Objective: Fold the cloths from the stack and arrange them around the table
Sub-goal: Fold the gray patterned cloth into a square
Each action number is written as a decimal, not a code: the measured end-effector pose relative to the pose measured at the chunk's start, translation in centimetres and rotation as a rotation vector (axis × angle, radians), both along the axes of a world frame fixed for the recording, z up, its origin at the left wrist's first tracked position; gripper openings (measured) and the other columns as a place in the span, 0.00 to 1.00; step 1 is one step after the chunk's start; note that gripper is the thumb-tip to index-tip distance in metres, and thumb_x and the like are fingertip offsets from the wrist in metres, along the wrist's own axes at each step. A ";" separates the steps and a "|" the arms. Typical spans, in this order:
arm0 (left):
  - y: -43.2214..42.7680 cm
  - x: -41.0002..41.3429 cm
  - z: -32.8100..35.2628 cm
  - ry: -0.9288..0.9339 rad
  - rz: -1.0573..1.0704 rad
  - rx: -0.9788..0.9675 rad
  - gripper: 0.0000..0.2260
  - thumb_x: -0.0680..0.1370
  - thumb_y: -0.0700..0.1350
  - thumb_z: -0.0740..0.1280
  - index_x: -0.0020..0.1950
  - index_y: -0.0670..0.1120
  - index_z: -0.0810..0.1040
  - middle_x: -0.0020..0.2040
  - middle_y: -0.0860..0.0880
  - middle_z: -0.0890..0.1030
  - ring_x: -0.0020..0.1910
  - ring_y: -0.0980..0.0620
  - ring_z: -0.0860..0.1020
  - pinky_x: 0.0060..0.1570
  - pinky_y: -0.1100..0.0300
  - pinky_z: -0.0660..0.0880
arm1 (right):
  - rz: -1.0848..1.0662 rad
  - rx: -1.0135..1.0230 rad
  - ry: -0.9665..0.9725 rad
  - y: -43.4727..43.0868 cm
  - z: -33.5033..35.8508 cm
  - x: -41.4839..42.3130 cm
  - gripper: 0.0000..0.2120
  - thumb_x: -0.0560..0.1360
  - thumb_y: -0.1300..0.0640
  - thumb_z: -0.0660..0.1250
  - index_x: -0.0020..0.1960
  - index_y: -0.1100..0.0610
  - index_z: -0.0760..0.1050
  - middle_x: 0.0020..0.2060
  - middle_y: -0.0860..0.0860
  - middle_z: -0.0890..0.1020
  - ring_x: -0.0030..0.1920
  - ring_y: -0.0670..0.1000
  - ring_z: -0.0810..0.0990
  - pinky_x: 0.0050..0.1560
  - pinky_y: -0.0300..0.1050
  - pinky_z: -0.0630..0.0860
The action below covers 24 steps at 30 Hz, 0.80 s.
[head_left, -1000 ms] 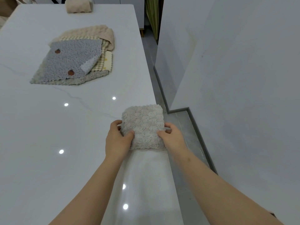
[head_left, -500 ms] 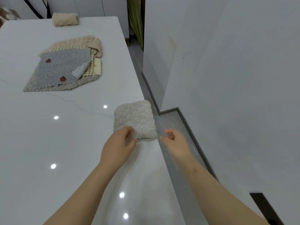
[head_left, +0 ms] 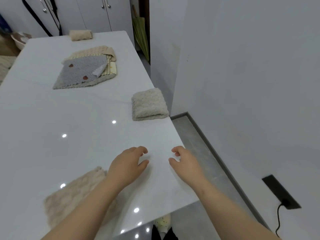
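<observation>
Left hand: the left hand (head_left: 127, 166) hovers over the near part of the table (head_left: 52, 118); fingers loosely curled, holding nothing
Right hand: the right hand (head_left: 186, 163) is just beside it near the table's right edge; fingers relaxed and bent, empty; the two hands are apart and do not touch
Folded cloth: a folded cream cloth (head_left: 149, 106) lies flat at the right edge of the table, beyond both hands and clear of them
Stack: the stack (head_left: 86, 68) sits farther back toward the middle; a grey cloth (head_left: 81, 71) with red-brown spots lies on top, one corner turned back; checked and beige layers show beneath it
Far end: a folded beige cloth (head_left: 80, 35) rests at the far edge of the table
Near left: a beige cloth (head_left: 69, 196) lies on the near side, partly hidden by the left forearm
Surroundings: white cabinets (head_left: 93, 13) stand behind the table; a green umbrella (head_left: 141, 35) leans in the gap beside the wall; a black socket plate (head_left: 281, 194) with a cable sits low on the right
</observation>
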<state>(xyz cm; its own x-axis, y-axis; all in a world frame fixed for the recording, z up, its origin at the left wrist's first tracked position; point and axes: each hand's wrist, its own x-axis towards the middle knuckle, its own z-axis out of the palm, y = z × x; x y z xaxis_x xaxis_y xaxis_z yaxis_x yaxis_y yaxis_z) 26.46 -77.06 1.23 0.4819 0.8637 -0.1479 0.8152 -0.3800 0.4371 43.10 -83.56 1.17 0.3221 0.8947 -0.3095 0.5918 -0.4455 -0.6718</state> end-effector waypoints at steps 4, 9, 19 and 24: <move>-3.5 -4.3 0.0 0.004 -0.016 -0.016 0.14 0.78 0.51 0.59 0.64 0.53 0.69 0.60 0.54 0.75 0.59 0.54 0.73 0.54 0.61 0.71 | 0.028 -0.023 -0.033 -3.9 0.4 -4.4 0.18 0.77 0.54 0.59 0.66 0.53 0.67 0.63 0.51 0.73 0.61 0.51 0.72 0.62 0.45 0.69; -4.4 -9.8 0.3 -0.033 -0.054 -0.020 0.14 0.78 0.49 0.60 0.64 0.52 0.70 0.60 0.53 0.75 0.58 0.54 0.73 0.54 0.60 0.71 | -0.008 0.008 -0.057 -5.9 0.8 -10.4 0.18 0.77 0.54 0.59 0.66 0.53 0.67 0.62 0.51 0.73 0.61 0.50 0.72 0.61 0.44 0.68; 0.5 -24.4 1.1 -0.075 -0.288 -0.030 0.14 0.78 0.51 0.61 0.63 0.53 0.70 0.57 0.53 0.76 0.56 0.54 0.74 0.52 0.61 0.71 | -0.278 0.032 -0.216 -3.9 0.7 -28.2 0.17 0.75 0.55 0.58 0.63 0.53 0.71 0.60 0.50 0.75 0.60 0.53 0.71 0.59 0.46 0.69; 1.3 -31.2 1.7 -0.037 -0.384 -0.057 0.16 0.78 0.51 0.61 0.65 0.52 0.69 0.60 0.52 0.75 0.58 0.54 0.74 0.52 0.62 0.70 | -0.442 0.041 -0.386 -4.6 2.1 -35.3 0.17 0.76 0.55 0.58 0.64 0.52 0.70 0.66 0.48 0.70 0.64 0.52 0.66 0.62 0.45 0.64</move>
<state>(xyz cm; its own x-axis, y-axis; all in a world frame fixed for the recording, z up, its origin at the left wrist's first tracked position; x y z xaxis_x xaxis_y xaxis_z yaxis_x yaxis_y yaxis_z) -4.76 -75.73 2.96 0.7742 0.6106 -0.1668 0.6017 -0.6282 0.4932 7.83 -88.20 3.25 0.7497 0.6587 -0.0637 0.5610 -0.6836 -0.4668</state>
